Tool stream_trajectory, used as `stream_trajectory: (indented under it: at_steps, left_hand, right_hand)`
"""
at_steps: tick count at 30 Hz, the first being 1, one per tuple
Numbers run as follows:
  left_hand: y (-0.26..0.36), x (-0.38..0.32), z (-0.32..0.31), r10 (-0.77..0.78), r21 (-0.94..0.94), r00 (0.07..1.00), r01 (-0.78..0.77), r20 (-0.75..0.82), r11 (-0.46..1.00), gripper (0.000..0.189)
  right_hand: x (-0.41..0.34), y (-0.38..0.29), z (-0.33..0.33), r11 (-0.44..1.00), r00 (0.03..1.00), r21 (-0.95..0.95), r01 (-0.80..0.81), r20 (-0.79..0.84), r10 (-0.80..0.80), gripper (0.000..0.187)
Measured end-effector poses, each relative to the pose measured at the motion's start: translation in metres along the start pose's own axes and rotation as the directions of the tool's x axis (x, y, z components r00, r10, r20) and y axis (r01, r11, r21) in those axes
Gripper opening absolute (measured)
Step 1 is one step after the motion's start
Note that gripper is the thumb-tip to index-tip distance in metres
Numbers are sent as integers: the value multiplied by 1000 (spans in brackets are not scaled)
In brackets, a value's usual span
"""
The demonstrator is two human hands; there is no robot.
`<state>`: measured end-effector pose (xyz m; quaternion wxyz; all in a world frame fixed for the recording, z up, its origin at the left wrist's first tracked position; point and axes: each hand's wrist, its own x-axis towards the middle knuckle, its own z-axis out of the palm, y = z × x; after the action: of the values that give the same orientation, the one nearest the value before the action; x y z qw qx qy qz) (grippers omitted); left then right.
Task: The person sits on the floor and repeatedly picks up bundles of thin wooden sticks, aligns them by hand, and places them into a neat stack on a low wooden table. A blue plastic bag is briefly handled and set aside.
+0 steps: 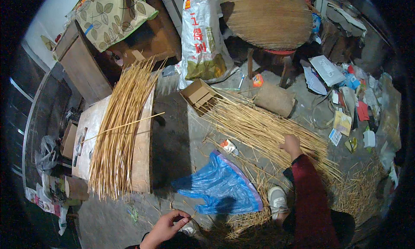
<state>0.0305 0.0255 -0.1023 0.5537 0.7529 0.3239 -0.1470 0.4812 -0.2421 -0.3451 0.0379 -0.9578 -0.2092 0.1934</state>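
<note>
My right hand (291,145) reaches down onto a long pile of dry straw stalks (256,124) lying on the floor; its fingers are partly hidden, so I cannot tell whether they grip any stalk. Near the bottom edge, my left hand (175,221) is held low with thumb and fingertips close together; whether something thin is between them cannot be made out. At the left, a thick layer of straw stalks (121,132) lies lengthwise on a low wooden board (142,151), and one stalk (129,124) lies crosswise over it. A knife-like tool (78,145) rests on the board's left part.
A blue plastic bag (223,184) is spread on the floor between my feet and the pile. An open cardboard box (199,95) touches the pile's far end. Beyond stand a white woven sack (204,38) and a round stool (267,18). Mixed litter (350,96) and straw scraps (360,187) lie at right.
</note>
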Motion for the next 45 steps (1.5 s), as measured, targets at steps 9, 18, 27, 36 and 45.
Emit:
stream_trajectory:
  at_steps: [9, 18, 27, 36, 45]
  left_hand:
    - [-4, 2, 6, -11, 32, 999, 10, 40, 999, 25]
    - [2, -3, 13, 83, 49, 994, -86, 70, 995, 25]
    - [14, -27, 14, 227, 142, 972, -235, 66, 962, 23]
    - [37, -67, 10, 220, 188, 973, -229, 63, 955, 19]
    - [36, -84, 7, 330, 181, 943, -330, 34, 926, 18]
  right_hand:
    - [-9, 21, -4, 982, 898, 19, 187, -408, -163, 41]
    - [-17, 31, -44, 920, 965, 360, 156, -254, -64, 50]
    - [-47, 71, -145, 702, 878, 673, 233, -457, 147, 35]
    - [-126, 133, -263, 671, 715, 665, 330, -639, 282, 36]
    - [-186, 130, -275, 564, 866, 783, 261, -449, 222, 22]
